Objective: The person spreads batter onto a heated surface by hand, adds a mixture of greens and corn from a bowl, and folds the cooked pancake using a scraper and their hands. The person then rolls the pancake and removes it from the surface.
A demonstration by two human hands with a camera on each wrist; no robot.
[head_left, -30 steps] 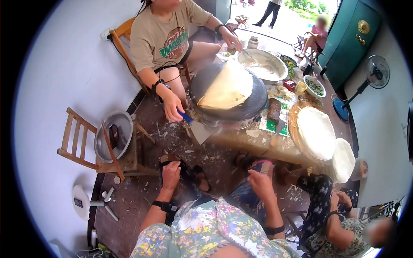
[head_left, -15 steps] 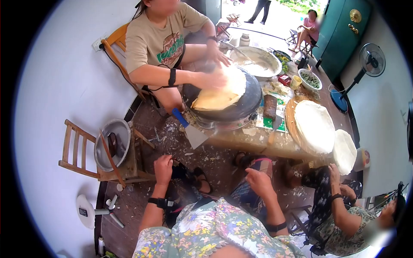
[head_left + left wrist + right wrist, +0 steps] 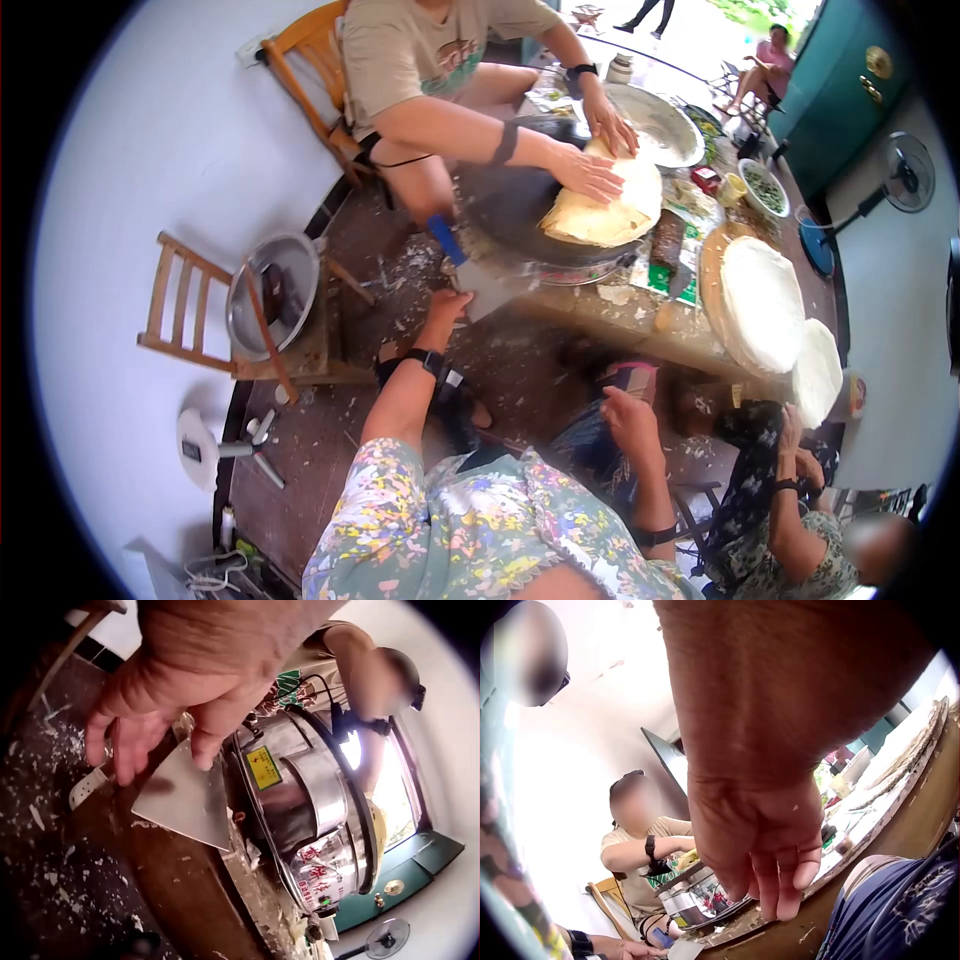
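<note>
Fingers of the left hand (image 3: pixel 199 675) now come up to the scraper (image 3: pixel 184 802), open and gripping nothing, so it is within reach; the right hand (image 3: pixel 754 840) is loosely open, empty.

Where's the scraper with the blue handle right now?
In the head view, the scraper is a little left of centre, at the left end of the table, between the left hand and the round griddle.
</note>
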